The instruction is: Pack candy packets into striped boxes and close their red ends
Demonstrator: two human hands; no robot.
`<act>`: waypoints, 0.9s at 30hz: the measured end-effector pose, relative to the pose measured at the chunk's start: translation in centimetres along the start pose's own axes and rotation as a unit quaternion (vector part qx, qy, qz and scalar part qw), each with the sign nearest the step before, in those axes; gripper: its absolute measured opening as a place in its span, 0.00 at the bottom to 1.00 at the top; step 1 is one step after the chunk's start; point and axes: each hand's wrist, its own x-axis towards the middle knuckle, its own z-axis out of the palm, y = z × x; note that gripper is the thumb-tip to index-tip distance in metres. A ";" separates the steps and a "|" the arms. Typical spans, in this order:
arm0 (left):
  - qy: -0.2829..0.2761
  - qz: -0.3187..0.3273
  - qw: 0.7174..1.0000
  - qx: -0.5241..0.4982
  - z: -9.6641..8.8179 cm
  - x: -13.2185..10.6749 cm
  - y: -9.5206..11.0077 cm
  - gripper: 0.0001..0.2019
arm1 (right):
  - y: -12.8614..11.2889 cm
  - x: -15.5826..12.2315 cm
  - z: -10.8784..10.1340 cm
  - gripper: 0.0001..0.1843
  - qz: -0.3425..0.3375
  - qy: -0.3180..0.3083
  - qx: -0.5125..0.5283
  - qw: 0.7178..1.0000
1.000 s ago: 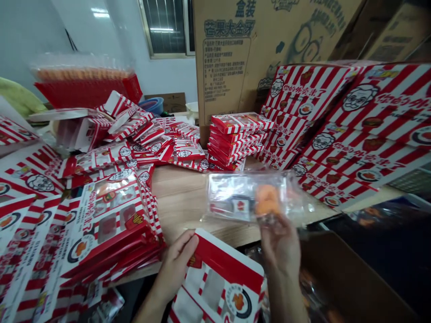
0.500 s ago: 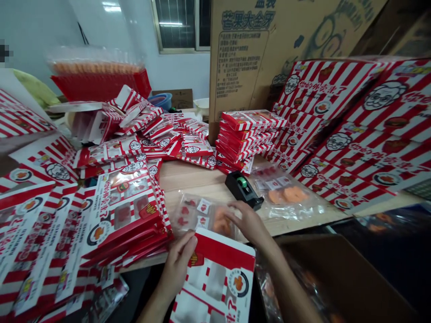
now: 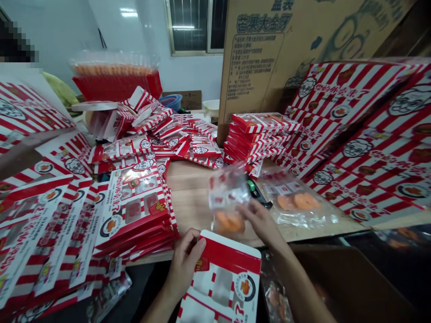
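Note:
In front of me, my left hand grips the upper left edge of a flat red and white striped box with cut-out windows. My right hand is closed on the right side of a clear plastic candy tray, lifted and blurred by motion. Orange pieces lie in its lower end, red pieces and small white printed packets in its upper part. Just behind that tray is a black tape dispenser, partly hidden. A second clear candy tray lies on the table to its right.
Striped boxes stack at the left, and more form a loose heap behind. A neat box pile stands at centre right, beside tall stacked cartons. A large brown cardboard box rises behind the wooden table.
My right hand has taken hold of the candy tray and raised and turned it off the table. My left hand still holds the box. The view has swung slightly left.

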 end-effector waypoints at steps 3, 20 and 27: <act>0.003 0.006 1.000 -0.005 0.8 -0.3 0.6 0.14 | -1.0 -1.7 0.1 0.19 0.011 0.098 0.203 0.974; -0.084 0.010 0.995 0.051 0.0 -0.5 1.3 0.17 | -1.7 -8.0 -5.8 0.24 0.112 -0.228 0.162 0.954; -0.167 0.004 0.984 0.065 0.3 -0.4 1.9 0.15 | -4.6 -4.0 -6.3 0.34 -0.097 0.241 0.130 0.957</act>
